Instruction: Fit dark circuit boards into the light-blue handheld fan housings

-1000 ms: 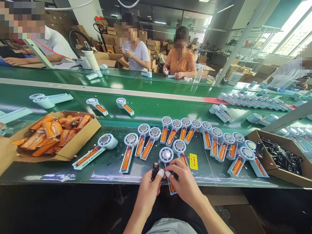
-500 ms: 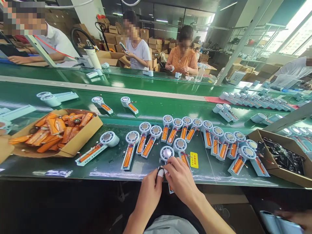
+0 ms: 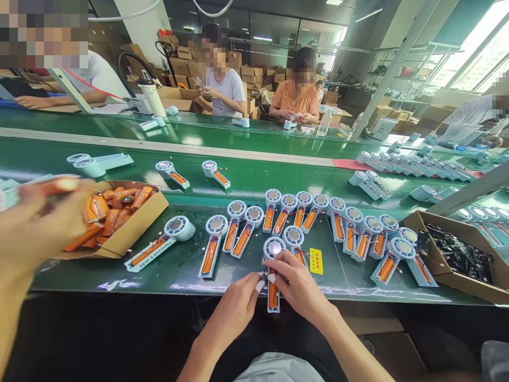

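A pale blue fan unit point(image 3: 273, 302) with an orange battery in its handle lies across the table's front edge, its round head pointing away from me. Over its handle, my left hand point(image 3: 238, 302) and my right hand point(image 3: 298, 284) meet, thumbs and fingers pinched together. Something small, dark and wire-like shows at the left fingertips; the fingers hide most of it. White covers are on some fingertips. Right beside the right hand stands another fan unit point(image 3: 293, 236), near a yellow label point(image 3: 316, 261). Several more fan units point(image 3: 247, 231) lie around in rows.
A cardboard box of orange batteries point(image 3: 137, 225) is at the left, with a co-worker's blurred hand point(image 3: 47, 223) over it. A box of black parts point(image 3: 463, 281) stands at the right. Behind the green conveyor belt point(image 3: 246, 178) sit several people.
My hands have moved slightly apart, showing more of the fan's handle. The co-worker's hand has come in from the left over the battery box. Fans on the belt have shifted slightly right.
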`<state>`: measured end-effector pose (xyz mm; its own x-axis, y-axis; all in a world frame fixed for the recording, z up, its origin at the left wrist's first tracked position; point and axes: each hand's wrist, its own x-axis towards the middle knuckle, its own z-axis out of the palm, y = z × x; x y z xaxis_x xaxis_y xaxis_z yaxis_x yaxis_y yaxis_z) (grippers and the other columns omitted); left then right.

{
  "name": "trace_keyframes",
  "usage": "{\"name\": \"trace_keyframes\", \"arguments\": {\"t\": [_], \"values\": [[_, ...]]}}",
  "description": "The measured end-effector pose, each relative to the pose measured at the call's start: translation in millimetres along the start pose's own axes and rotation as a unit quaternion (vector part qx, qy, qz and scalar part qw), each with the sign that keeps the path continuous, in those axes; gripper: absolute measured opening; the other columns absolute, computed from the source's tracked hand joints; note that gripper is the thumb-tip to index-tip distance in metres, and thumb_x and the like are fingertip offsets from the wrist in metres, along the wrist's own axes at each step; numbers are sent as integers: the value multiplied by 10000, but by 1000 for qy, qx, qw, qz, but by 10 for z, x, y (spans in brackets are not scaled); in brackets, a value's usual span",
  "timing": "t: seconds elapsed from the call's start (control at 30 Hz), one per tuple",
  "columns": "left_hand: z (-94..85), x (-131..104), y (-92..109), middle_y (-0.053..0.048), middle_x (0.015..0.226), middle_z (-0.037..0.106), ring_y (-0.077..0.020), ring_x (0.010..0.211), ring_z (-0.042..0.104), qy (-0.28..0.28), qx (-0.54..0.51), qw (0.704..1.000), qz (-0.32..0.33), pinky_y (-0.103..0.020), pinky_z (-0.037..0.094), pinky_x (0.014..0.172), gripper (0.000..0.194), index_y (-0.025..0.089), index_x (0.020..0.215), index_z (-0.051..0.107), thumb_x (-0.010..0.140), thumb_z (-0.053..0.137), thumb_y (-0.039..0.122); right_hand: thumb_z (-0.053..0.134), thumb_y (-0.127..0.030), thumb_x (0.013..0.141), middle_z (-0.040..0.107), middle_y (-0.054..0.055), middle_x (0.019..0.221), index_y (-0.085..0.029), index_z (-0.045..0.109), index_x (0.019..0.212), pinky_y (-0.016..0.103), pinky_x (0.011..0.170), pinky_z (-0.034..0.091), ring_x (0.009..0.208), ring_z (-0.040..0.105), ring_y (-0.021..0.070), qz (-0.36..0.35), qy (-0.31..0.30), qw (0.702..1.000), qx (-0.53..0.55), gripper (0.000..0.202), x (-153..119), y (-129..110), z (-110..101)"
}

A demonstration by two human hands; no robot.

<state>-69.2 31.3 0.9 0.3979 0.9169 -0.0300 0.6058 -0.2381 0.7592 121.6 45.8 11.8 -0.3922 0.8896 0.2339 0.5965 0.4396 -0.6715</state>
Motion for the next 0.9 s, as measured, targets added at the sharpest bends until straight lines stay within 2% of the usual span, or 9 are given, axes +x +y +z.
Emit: {"name": "trace_keyframes", "arguments": {"t": [0.13, 0.3, 0.43, 0.57, 0.63, 0.73, 0.83, 0.9], "values": [[-25, 16, -34, -53, 919, 699, -230, 835, 665, -19, -1, 1000, 13, -296, 440, 677, 262, 243, 875, 570, 979, 336, 188, 526, -107, 949, 601, 60, 1047, -231, 727, 1095, 288, 792, 541, 903, 634, 177, -23, -35, 999, -15, 278, 19, 7, -56], [-36, 27, -55, -60, 936, 711, -235, 857, 669, -11, -16, 1000, 18, -303, 459, 709, 278, 238, 912, 607, 990, 340, 218, 528, -139, 961, 607, 68, 1049, -223, 725, 1087, 309, 821, 545, 910, 636, 180, -10, -17, 1000, 3, 249, 18, 20, -21], [18, -21, -57, -80, 963, 734, -256, 894, 687, 23, -45, 998, -26, -340, 497, 770, 298, 232, 1032, 636, 992, 344, 280, 595, -171, 939, 628, 67, 1167, -258, 642, 1251, 333, 900, 540, 1027, 635, 198, 13, -33, 998, 59, 328, -37, 42, -115], [126, -87, -61, -125, 1040, 743, -282, 943, 702, 77, -83, 988, -102, -418, 517, 854, 383, 205, 1245, 553, 986, 332, 380, 482, -68, 937, 642, 56, 1137, -254, 641, 1194, 313, 887, 538, 1013, 637, 178, 28, -22, 996, 76, 355, -131, 33, -208], [174, -109, -54, -140, 1124, 729, -280, 981, 701, 99, -105, 982, -121, -436, 517, 881, 394, 213, 1271, 509, 978, 336, 412, 438, -4, 898, 621, 62, 1148, -258, 625, 1208, 322, 898, 530, 1019, 631, 180, 15, -36, 998, 44, 443, -175, -6, -196], [209, -126, -27, -142, 1172, 712, -271, 1013, 696, 136, -133, 974, -122, -423, 527, 880, 342, 230, 1206, 509, 962, 361, 418, 434, 41, 846, 577, 73, 1134, -273, 607, 1253, 327, 846, 534, 962, 614, 187, -25, -73, 996, -48, 542, -196, -98, -148], [196, -134, 3, -127, 1105, 719, -261, 938, 704, 147, -147, 970, -124, -391, 546, 804, 314, 233, 1181, 512, 954, 386, 409, 483, -3, 879, 554, 73, 1036, -237, 669, 1114, 318, 751, 526, 864, 578, 194, -50, -102, 984, -134, 380, -155, -171, -135], [175, -137, 16, -96, 997, 726, -247, 834, 701, 148, -152, 970, -120, -364, 546, 729, 308, 240, 1185, 518, 952, 403, 406, 514, -51, 910, 545, 68, 994, -214, 683, 984, 314, 727, 516, 841, 560, 196, -53, -118, 980, -152, 246, -114, -185, -157]]}}
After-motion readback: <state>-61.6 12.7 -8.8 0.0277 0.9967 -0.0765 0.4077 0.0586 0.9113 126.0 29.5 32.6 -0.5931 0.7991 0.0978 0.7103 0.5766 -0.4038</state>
